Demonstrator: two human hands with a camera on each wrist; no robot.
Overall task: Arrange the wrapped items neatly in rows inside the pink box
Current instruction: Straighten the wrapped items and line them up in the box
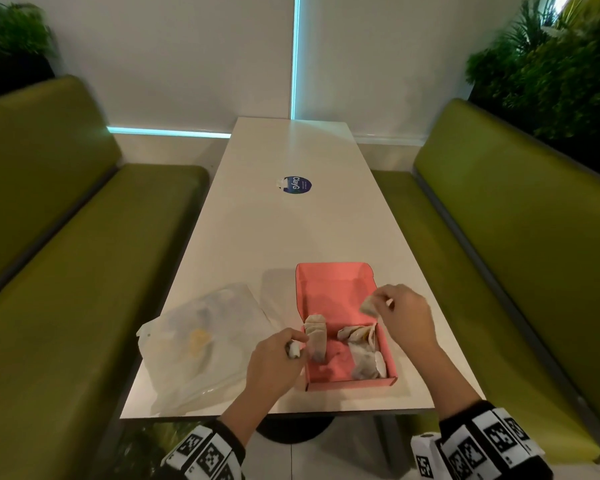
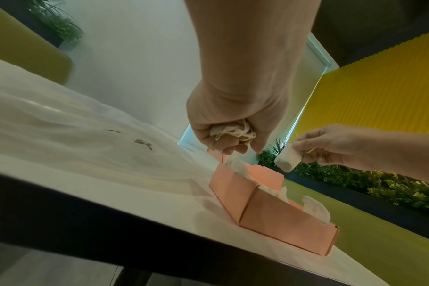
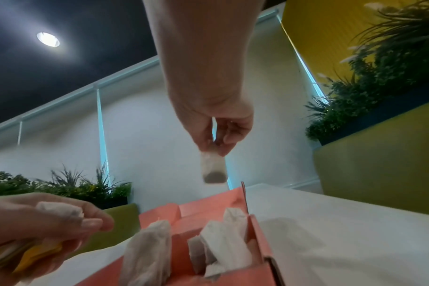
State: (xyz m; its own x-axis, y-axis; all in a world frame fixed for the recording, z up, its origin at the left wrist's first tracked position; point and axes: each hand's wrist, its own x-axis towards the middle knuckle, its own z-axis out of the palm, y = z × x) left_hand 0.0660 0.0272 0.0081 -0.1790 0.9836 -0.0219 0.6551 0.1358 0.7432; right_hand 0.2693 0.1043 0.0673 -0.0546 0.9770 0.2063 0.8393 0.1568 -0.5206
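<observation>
An open pink box sits on the white table near its front edge. Inside, a row of pale tea bags leans along the left wall and a loose heap of tea bags lies at the right. My left hand hovers by the box's left wall, fingers curled round a bunch of tea bags with strings and yellow tags. My right hand is above the box's right side, pinching one tea bag that hangs down over the pink box.
A crumpled clear plastic bag lies left of the box. A round blue sticker marks the table's middle. Green benches flank the table on both sides, with plants behind them.
</observation>
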